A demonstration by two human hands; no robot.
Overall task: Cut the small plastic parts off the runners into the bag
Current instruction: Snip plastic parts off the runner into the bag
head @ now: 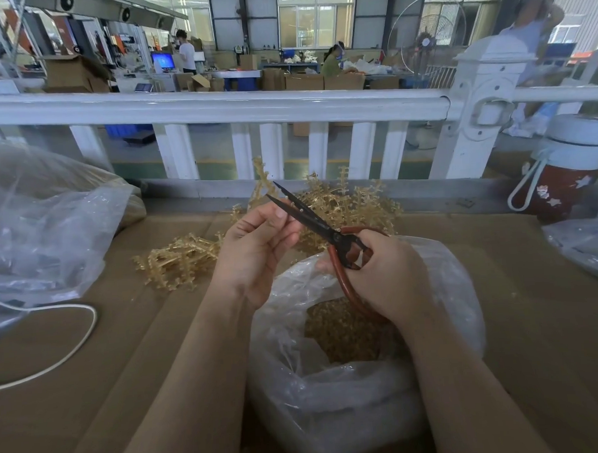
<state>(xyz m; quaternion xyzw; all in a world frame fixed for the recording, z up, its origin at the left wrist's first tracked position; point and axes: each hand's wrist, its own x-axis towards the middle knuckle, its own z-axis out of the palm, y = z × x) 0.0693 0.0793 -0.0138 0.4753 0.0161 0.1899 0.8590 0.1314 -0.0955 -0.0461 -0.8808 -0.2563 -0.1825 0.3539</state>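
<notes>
Amber, see-through runners point(344, 203) heaped on a plain brown cardboard top point(534, 301); same amber for the cut parts point(343, 330) inside a clear, milky bag point(333, 406). Black blades and reddish-brown handles on the scissors point(325, 232). White railing point(217, 108) behind, glossy. Dark red bottle point(563, 187) with white stars, white lid and white loop. White cable point(73, 342) at left, beside another clear bag point(43, 220). Green floor point(219, 168) with yellow lines beyond

Cardboard-covered table point(521, 319) under bag point(332, 396), runners point(182, 262), white cable point(73, 342)
</notes>
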